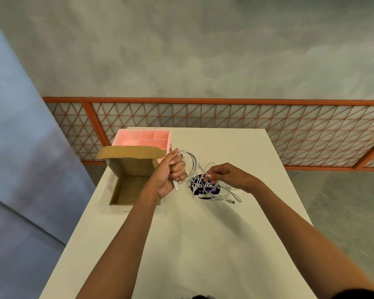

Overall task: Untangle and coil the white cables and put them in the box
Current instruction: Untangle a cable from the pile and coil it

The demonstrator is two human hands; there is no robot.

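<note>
My left hand (172,172) is raised over the table and grips a white cable wound into loops (191,164), with a plug end sticking out below the fist. To its right my right hand (221,173) pinches a strand of the tangled white cables (219,194), which lie in a heap on the table. An open cardboard box (126,192) stands to the left of my left hand, its lid flap tilted back and its inside bare.
The white table (203,244) runs from me to the far edge. A pink compartment tray (144,138) sits behind the box. A dark round object with white lettering (203,189) lies under the cable heap. An orange lattice fence and grey floor lie beyond.
</note>
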